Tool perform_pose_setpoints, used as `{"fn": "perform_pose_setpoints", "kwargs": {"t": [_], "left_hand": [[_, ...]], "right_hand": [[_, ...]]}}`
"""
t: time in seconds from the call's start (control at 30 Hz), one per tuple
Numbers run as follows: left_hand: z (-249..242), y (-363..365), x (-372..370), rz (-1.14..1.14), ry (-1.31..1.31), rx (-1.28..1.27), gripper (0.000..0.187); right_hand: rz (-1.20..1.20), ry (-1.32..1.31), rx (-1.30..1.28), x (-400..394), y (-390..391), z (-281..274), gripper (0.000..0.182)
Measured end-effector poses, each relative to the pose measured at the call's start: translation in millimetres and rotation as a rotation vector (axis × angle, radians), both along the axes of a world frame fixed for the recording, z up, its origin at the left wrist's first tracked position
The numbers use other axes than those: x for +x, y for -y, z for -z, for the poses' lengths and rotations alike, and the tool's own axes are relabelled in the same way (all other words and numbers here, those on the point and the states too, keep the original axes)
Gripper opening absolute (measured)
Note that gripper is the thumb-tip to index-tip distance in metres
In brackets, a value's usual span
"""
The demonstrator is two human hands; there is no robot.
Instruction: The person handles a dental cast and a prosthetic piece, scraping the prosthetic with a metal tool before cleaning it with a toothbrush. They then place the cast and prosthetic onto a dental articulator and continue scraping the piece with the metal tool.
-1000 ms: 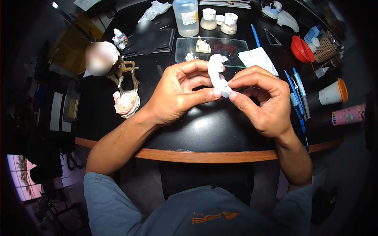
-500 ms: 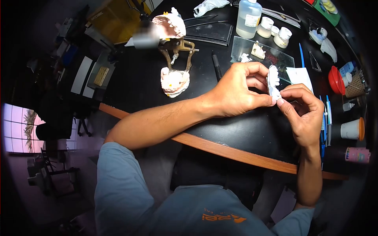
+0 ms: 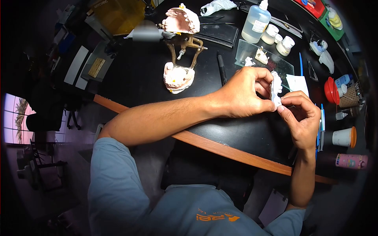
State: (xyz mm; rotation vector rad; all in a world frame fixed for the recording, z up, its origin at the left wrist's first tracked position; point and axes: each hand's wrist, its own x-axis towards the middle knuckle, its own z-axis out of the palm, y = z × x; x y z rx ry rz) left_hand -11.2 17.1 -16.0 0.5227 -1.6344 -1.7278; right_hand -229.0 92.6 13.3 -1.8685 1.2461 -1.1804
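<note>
The white bumpy piece (image 3: 276, 87) is up in the hands, on the near side of the glass plate (image 3: 245, 50). It is long and a bit bent, and its far end points toward the glass plate. The left hand (image 3: 246, 94) has hold of it from the left, with fingers by the far end and the thumb low down. The right hand (image 3: 302, 118) pinches the near end with its thumb and a finger. Both hands are close to that end, but only the left hand reaches up along the side. I can't tell how hard they squeeze. Some left fingers hide behind the piece, and the fingertips cover its near end. The bright light makes small bumps hard to see. I can't tell how high it is over the black table (image 3: 232, 128). The black pen (image 3: 221, 67) lies left of the glass plate.
</note>
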Motion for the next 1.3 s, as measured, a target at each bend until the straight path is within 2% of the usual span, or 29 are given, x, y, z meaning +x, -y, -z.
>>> {"fn": "perform_pose_setpoints", "kwargs": {"t": [0.17, 0.27, 0.4, 0.5, 0.63, 0.77, 0.8, 0.93, 1.03, 1.1, 1.17, 1.2, 1.27, 1.3], "left_hand": [[-4, 0, 0, -0.029, 0.007, -0.007, 0.034], [0, 2, -1, -0.023, -0.013, -0.003, 0.033], [0, 6, 1, 0.008, 0.058, 0.016, 0.035], [-1, 10, 3, 0.037, 0.165, -0.028, 0.04], [-6, 12, 7, 0.083, 0.364, -0.179, 0.048], [-12, 9, 8, 0.049, 0.527, -0.458, 0.057], [-15, 9, 10, 0.083, 0.55, -0.458, 0.066], [-24, 17, 22, 0.174, 0.511, -0.383, 0.083], [-50, 25, 41, 0.211, 0.421, -0.32, 0.074], [-71, 24, 58, 0.198, 0.281, -0.287, 0.052], [-94, 28, 84, 0.217, 0.26, -0.394, 0.043], [-101, 20, 100, 0.149, 0.218, -0.437, 0.04], [-98, 9, 133, -0.001, 0.006, -0.473, 0.02], [-87, 4, 151, -0.075, -0.086, -0.446, 0.02]], "right_hand": [[-0.004, -0.001, 0.028, -1, 2, -1, 0.015], [0.023, 0.101, 0.101, 1, 1, 2, 0.016], [0.003, 0.013, 0.061, 0, 2, 2, 0.015], [0.008, -0.064, 0.143, -4, 3, -1, 0.013], [-0.012, -0.106, 0.264, -7, 3, -5, 0.015], [-0.032, -0.184, 0.336, -9, 5, -10, 0.014], [-0.045, -0.198, 0.339, -12, 6, -7, 0.014], [-0.057, -0.28, 0.261, -14, 5, -7, 0.013], [-0.068, -0.291, 0.257, -13, 3, -10, 0.015], [-0.075, -0.325, 0.233, -14, 4, -9, 0.017], [-0.075, -0.336, 0.203, -15, 5, -9, 0.02], [-0.073, -0.331, 0.191, -14, 4, -9, 0.021], [-0.071, -0.345, 0.198, -16, 6, -7, 0.028], [-0.049, -0.368, 0.157, -15, 5, -8, 0.03]]}}
